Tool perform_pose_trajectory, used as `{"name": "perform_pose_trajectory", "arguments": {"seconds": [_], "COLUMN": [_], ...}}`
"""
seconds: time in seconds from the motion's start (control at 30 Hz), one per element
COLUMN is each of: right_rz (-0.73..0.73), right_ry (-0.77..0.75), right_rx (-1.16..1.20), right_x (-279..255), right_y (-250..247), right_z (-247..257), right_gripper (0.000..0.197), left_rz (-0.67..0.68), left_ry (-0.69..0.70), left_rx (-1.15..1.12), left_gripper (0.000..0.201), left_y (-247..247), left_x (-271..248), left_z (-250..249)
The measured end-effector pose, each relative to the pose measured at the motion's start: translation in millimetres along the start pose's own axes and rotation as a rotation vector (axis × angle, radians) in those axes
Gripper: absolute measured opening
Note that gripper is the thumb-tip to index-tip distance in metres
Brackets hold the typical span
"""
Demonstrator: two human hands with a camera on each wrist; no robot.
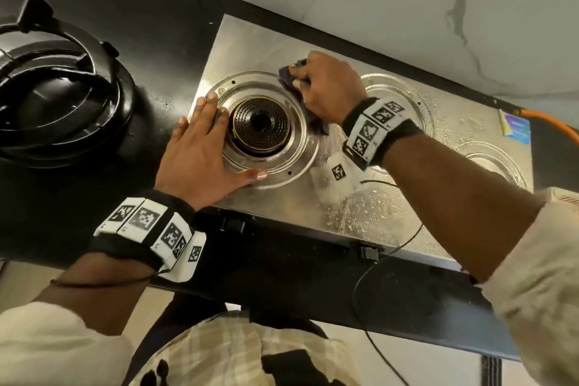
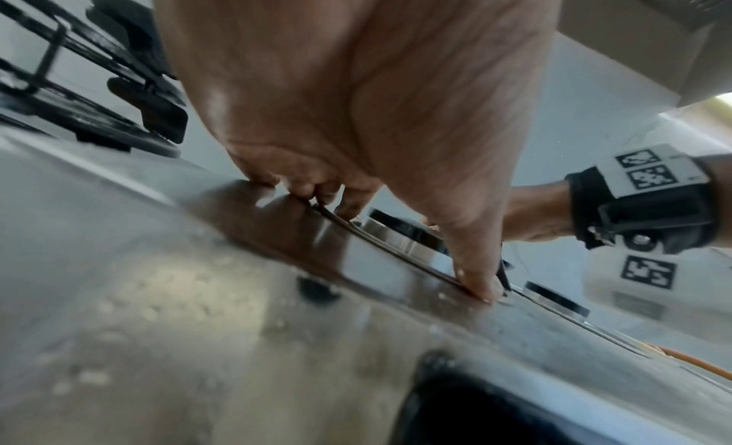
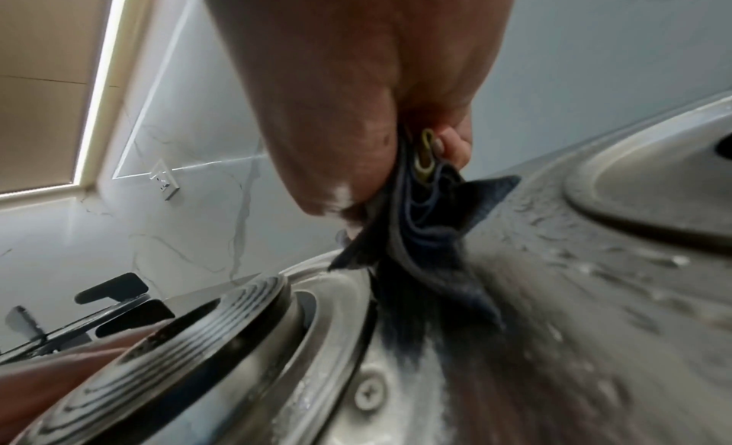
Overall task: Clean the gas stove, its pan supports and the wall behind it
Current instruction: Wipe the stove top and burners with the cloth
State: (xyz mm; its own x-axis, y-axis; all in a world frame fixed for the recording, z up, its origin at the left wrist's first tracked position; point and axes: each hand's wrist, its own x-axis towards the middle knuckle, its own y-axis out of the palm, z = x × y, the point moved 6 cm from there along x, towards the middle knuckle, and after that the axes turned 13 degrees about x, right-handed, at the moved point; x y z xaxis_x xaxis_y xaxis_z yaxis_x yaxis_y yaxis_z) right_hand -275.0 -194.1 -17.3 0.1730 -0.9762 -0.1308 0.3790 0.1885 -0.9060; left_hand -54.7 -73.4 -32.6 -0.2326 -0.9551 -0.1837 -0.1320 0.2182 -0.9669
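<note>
While the stove (image 1: 369, 216) lies on the dark counter (image 1: 150, 41) against the marble wall (image 1: 407, 3), its steel top is wet with droplets and its pan supports are off. They sit stacked, black, on the counter to the left (image 1: 59, 97), well apart from the stove. On the left burner (image 1: 259, 125) ring the right hand (image 1: 326, 88) grips a bunched dark cloth (image 1: 289, 74), fingers curled round it, pressing it to the far right edge of the ring. The left hand (image 1: 200, 153) lies flat with straight, spread fingers on the ring's near left side, thumb stretched along its near edge. Two more burner recesses show to the right. An orange hose (image 1: 551, 122) runs off the far right corner, next to a blue and yellow sticker (image 1: 515, 128).
</note>
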Motion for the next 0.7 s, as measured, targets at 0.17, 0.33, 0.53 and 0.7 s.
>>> {"name": "perform_pose_trajectory", "arguments": {"seconds": [0.17,0.33,0.53,0.7], "right_rz": [-0.041,-0.089,-0.015,-0.012], "right_ry": [-0.05,0.035,0.007,-0.023], "right_rx": [0.054,0.129,0.291,0.348], "right_x": [-59.6,-153.3,-192.5,-184.3], "right_y": [1.4,17.0,59.1,71.9], "right_z": [2.4,1.4,67.6,108.8], "right_gripper": [0.035,0.034,0.029,0.027], "left_rz": [0.0,0.009,0.041,0.072], "left_ry": [0.002,0.029,0.093,0.169], "left_rx": [-0.01,-0.021,-0.012,0.017], "left_gripper": [0.123,0.123,0.117,0.1], "left_y": [1.4,1.7,-1.9,-4.9], "left_x": [0.3,1.9,4.2,5.1], "left_z": [2.6,4.8,11.8,17.2]}}
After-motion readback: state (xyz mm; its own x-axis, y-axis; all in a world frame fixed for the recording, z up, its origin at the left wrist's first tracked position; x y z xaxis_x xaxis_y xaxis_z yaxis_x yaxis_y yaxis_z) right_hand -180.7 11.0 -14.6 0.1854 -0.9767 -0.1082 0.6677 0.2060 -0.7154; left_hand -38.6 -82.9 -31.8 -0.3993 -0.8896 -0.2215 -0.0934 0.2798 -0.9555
